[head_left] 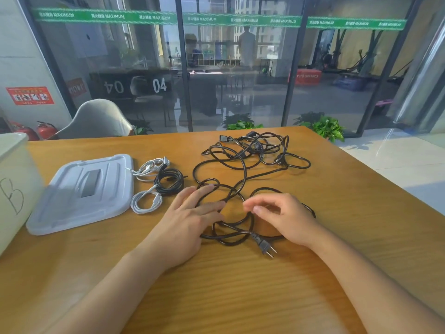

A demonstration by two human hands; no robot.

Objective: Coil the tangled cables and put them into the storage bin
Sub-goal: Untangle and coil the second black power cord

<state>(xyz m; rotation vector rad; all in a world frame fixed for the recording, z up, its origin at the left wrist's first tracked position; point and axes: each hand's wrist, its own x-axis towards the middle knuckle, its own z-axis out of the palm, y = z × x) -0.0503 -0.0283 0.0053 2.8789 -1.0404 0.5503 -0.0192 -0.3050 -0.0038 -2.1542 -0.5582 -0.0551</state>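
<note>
Black cable [240, 179] under flat left hand [192, 220].

Wooden table [240, 285] with cables, lid and bin.
A tangled black power cable [243, 165] lay mid-table; a coiled black cable [169, 182], two white cable bundles [147, 201], a pale lid [84, 191] and a white bin [14, 179] sat left.

Left grip [192, 213] flat, right grip [277, 213] curled.
</note>
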